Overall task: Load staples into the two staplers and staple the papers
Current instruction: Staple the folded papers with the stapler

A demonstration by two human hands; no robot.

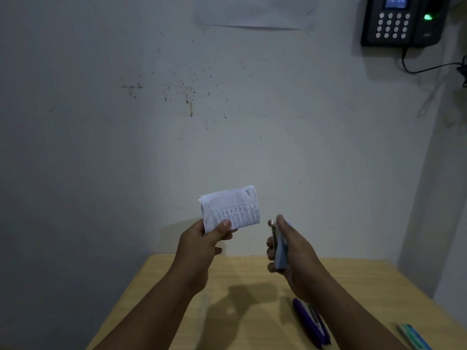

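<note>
Right now both hands are raised above the wooden tabletop (pixel 177 286), and the gap between them is what the coming move seems to turn on. The left hand (pixel 199 245) pinches a small folded bundle of printed papers (pixel 231 210) by its lower left corner, thumb on the front face, so that the bundle stands up and stretches rightward with its free right edge toward the other hand. The right hand (pixel 290 251) is curled round a pale blue-grey stapler (pixel 279 245), held nearly upright with its long axis running from the palm up to the metal nose near the fingertips; whether its mouth is agape cannot be told from this angle. The stapler's nose sits just beside the papers' lower right corner, apart from it and a little lower, so the right hand is the nearer one to the edge that would take a staple. Judged from this, the papers' right edge needs to slide sideways into the stapler's mouth, or the stapler needs to tip left onto it. A second stapler, purple (pixel 310 324), lies lengthwise on the tabletop below the right forearm, untouched, with a green-and-white staple box (pixel 413 337) near the right edge.
</note>
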